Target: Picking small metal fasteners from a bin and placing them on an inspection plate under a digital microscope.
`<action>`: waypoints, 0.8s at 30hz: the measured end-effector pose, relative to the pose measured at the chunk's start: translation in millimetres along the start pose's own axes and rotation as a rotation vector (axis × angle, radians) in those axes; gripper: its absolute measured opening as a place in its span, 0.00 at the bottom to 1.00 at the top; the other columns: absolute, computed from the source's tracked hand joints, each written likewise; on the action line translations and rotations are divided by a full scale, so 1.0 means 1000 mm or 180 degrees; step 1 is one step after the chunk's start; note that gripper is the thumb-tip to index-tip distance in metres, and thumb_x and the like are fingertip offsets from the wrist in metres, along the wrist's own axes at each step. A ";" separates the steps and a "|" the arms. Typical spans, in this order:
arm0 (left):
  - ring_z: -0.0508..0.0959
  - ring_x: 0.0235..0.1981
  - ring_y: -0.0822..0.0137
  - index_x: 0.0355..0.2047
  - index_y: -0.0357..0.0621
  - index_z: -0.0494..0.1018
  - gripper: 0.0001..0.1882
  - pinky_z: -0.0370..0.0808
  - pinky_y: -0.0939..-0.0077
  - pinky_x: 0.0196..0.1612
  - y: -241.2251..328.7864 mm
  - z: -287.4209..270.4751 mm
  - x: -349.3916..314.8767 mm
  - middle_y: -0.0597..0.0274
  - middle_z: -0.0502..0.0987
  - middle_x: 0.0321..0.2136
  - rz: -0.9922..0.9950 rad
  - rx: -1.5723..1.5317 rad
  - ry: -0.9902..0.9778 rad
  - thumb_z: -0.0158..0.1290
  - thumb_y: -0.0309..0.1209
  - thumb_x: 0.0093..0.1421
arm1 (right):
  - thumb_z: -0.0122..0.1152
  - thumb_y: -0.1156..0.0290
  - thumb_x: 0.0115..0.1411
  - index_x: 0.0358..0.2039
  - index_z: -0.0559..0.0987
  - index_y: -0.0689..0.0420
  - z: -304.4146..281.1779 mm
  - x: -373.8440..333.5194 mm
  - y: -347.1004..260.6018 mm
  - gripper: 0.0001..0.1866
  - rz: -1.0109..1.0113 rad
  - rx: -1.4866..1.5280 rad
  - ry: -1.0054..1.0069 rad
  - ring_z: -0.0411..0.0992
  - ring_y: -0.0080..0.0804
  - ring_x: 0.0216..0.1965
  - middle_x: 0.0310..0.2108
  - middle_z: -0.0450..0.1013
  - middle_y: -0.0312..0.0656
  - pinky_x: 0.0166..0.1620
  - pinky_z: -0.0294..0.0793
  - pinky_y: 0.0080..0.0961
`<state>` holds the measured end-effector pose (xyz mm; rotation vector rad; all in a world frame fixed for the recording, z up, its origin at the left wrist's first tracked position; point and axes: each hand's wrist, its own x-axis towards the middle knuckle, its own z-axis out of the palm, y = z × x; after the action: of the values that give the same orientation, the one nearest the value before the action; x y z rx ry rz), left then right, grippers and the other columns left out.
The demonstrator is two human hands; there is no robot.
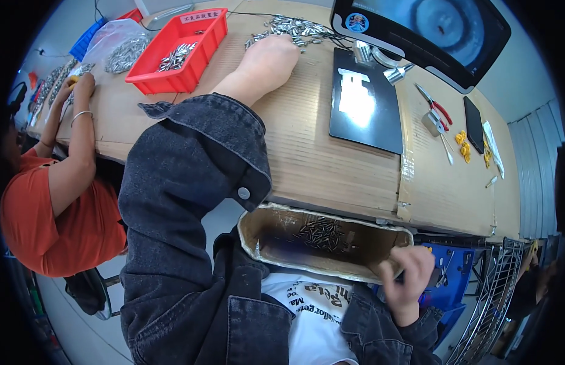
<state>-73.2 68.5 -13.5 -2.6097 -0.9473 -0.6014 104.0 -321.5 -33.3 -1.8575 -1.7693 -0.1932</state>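
Note:
My left hand [271, 64] reaches across the table to a pile of small silvery metal pieces [294, 27]. Its back faces me and hides the fingertips, so its grip does not show. My right hand [410, 275] is over the right end of an open, tape-edged box [253, 243] in front of me. Its fingers are bent, with thumb and fingers apart and nothing visible between them. Inside the box lie many small, slender metal pieces [324, 235].
A red tray [200, 64] with metal pieces stands left of my left arm. A black plate [370, 131] lies beneath a monitor [428, 36]. Red-handled pliers [437, 109] and a phone [474, 125] lie to the right. Another person [63, 207] works at the left.

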 end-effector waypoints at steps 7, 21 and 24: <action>0.79 0.33 0.51 0.30 0.33 0.79 0.10 0.78 0.63 0.38 0.007 0.002 -0.004 0.49 0.77 0.34 -0.0273 0.0057 0.0018 0.48 0.24 0.56 | 0.64 0.69 0.51 0.39 0.78 0.56 0.012 0.002 -0.010 0.13 -0.0677 0.0103 -0.1924 0.73 0.34 0.34 0.33 0.75 0.38 0.40 0.70 0.28; 0.78 0.32 0.51 0.32 0.37 0.79 0.10 0.77 0.64 0.38 0.014 -0.007 0.007 0.53 0.77 0.34 -0.0347 0.0278 -0.0262 0.47 0.24 0.58 | 0.62 0.69 0.50 0.28 0.76 0.54 0.027 0.041 0.006 0.06 -0.1379 0.0251 -0.1939 0.72 0.37 0.24 0.21 0.72 0.36 0.30 0.71 0.28; 0.79 0.30 0.52 0.31 0.35 0.80 0.10 0.77 0.64 0.36 0.014 -0.005 0.006 0.51 0.78 0.33 -0.0194 0.0344 -0.0146 0.48 0.24 0.57 | 0.62 0.69 0.50 0.28 0.76 0.54 0.029 0.039 0.009 0.05 -0.1335 0.0280 -0.1971 0.72 0.37 0.24 0.21 0.72 0.36 0.31 0.71 0.28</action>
<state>-61.3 59.7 -8.2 -2.5167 -1.0469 -0.4927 109.0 -273.5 -41.9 -1.5555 -2.5290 0.3397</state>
